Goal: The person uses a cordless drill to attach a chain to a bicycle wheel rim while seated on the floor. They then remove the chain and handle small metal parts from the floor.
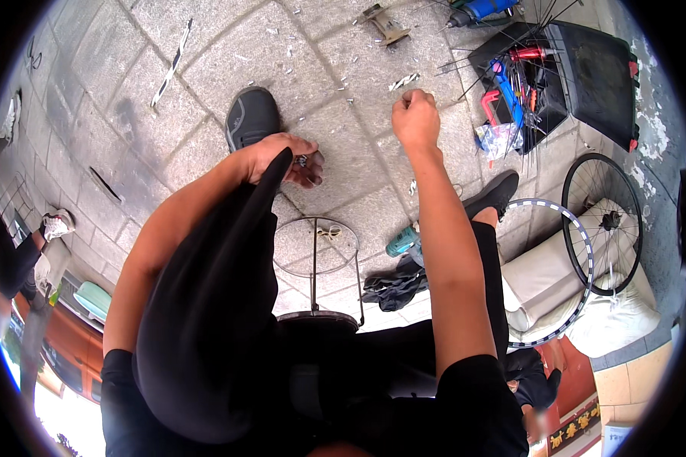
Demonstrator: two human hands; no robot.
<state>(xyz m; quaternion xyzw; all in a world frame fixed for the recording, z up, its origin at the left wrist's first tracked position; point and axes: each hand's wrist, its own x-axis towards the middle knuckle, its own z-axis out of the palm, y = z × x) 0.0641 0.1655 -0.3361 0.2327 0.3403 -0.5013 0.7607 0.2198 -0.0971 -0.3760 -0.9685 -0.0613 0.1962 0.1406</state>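
Observation:
My left hand (pixel 297 161) is cupped beside my left knee, its fingers curled around several small silvery metal pieces (pixel 302 161). More small silvery pieces (pixel 350 100) lie scattered over the paving beyond it. Ahead and to the right, my right hand (pixel 417 120) is closed with the fingertips pressed together. Whatever it may hold is hidden by the fingers. Just past its knuckles lies a crumpled black-and-white strip (pixel 404 81). A rusty spool-shaped metal part (pixel 385 29) sits on the ground farther off.
On the right, an opened black toolbox (pixel 579 72) holds tools, with loose spokes across it. A spoked wheel (pixel 610 221) and a checkered rim (pixel 587 263) lean by a pale cushion (pixel 541 274). A teal power tool (pixel 404 242) lies near my right foot. Other people are at both sides.

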